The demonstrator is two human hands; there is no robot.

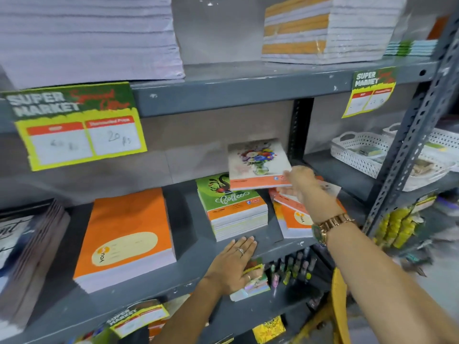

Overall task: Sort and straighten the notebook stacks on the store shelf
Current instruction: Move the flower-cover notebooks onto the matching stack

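Observation:
My right hand (300,180) grips a notebook with a flower-vase cover (257,162) by its lower right corner and holds it in the air above the middle shelf (188,274). Under it stands a stack with a green "Coffee" cover (233,207). To the right lies an untidy orange and white stack (293,217), partly hidden by my right wrist. My left hand (234,261) lies flat on the shelf's front edge, fingers apart, just below the green stack. A tall orange-covered stack (126,237) stands to the left.
Dark-covered notebooks (27,247) fill the far left. Tall paper stacks (87,36) sit on the upper shelf. Yellow price signs (77,125) hang from the shelf edge. White baskets (365,152) stand on the right shelf behind a perforated upright (407,145). Pens (293,269) lie on the lower shelf.

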